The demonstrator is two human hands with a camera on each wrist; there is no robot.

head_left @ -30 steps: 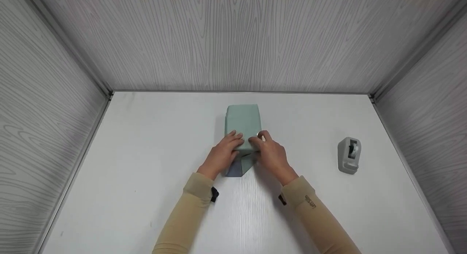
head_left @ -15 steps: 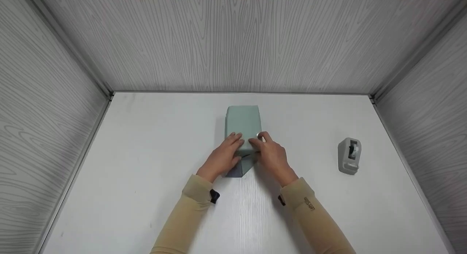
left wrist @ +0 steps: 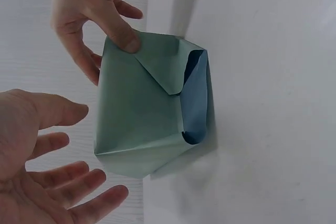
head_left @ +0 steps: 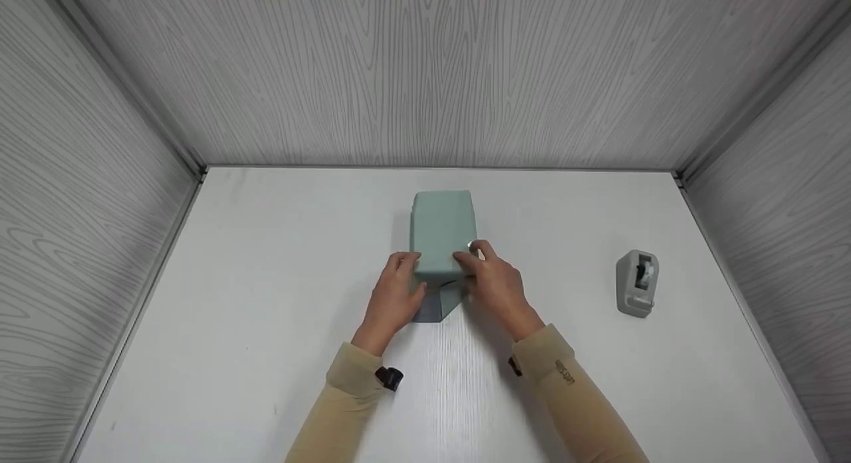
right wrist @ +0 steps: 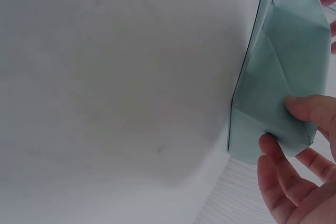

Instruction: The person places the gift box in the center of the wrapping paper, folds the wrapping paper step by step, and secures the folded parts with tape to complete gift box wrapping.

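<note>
A box-shaped package wrapped in pale green paper lies on the white table. Its near end has folded paper, and a loose flap shows the paper's blue inner side. My right hand grips the package's near right corner, thumb on the folded end and fingers along the side and top edge, as the right wrist view shows. In the left wrist view my left hand has its fingers spread beside the package, apart from the paper. The head view places it at the near left corner.
A grey tape dispenser with a roll of clear tape stands at the right of the table. Grey wood-grain panels enclose the table at the back and both sides.
My left hand has slid off the package's top to its left side. The right hand keeps its grip on the corner, and the package has barely moved.
</note>
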